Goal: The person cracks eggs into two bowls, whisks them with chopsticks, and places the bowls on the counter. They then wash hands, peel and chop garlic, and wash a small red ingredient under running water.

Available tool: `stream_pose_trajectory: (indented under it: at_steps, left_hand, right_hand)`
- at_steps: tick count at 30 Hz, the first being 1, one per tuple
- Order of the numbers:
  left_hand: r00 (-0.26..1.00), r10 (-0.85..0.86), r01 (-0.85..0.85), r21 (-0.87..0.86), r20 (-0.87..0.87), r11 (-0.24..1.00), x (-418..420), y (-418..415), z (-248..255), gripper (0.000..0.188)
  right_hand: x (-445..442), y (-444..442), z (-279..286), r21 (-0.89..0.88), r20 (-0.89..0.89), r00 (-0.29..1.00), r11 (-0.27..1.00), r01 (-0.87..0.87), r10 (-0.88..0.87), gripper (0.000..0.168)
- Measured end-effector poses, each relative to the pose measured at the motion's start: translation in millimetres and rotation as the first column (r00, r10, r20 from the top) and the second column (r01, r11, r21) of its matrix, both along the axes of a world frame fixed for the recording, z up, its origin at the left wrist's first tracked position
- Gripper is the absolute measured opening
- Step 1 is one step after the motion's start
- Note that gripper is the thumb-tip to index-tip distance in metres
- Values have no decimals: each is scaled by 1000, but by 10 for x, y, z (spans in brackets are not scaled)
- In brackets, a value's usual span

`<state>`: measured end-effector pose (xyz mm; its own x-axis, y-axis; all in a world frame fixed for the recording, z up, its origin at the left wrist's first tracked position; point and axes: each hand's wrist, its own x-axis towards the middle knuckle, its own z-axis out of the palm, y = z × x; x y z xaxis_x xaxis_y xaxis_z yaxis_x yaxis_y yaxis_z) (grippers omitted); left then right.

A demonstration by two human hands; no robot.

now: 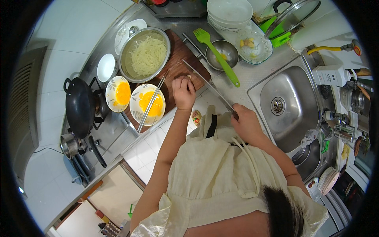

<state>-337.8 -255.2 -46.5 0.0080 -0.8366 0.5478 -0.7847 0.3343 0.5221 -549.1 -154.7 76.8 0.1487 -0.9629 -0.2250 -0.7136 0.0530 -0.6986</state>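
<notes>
My right hand point(247, 123) grips the handle of a kitchen knife point(208, 86), its blade seen nearly edge-on and reaching over the wooden cutting board point(177, 44). On the board, my left hand point(183, 92) has its fingers curled down at a small pale piece of food point(189, 76), just left of the blade. Left of that hand, metal chopsticks point(152, 102) rest across a patterned bowl of beaten egg point(145, 97). Behind them stands a steel basin point(123, 69) of pale shreds point(148, 53) in liquid.
A second bowl of egg point(122, 94), a white bowl point(106, 67) and a black wok point(79, 108) stand left. A green silicone brush point(217, 54) lies across a small steel bowl point(232, 49). Right are a dish with food scraps point(260, 53) and the steel sink point(291, 91).
</notes>
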Motion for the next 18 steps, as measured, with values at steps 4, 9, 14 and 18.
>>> stream_pose_trajectory:
  at_steps: [4,9,14,18]
  left_hand:
    - [1000,-10,10,-10,-23,1000,19,13,-13,8]
    - [1000,-13,13,-11,-12,1000,10,-1,-2,10]
    - [999,11,-10,-24,35,1000,-16,-5,54,7]
    - [999,4,-5,16,44,1000,-8,-6,64,8]
  right_hand:
    - [43,4,-10,18,-22,998,999,-51,51,17]
    - [104,-23,-11,35,-85,992,996,-87,89,19]
    - [132,-42,44,50,-147,981,991,-124,130,20]
    - [211,-44,96,114,-210,964,984,-140,161,18]
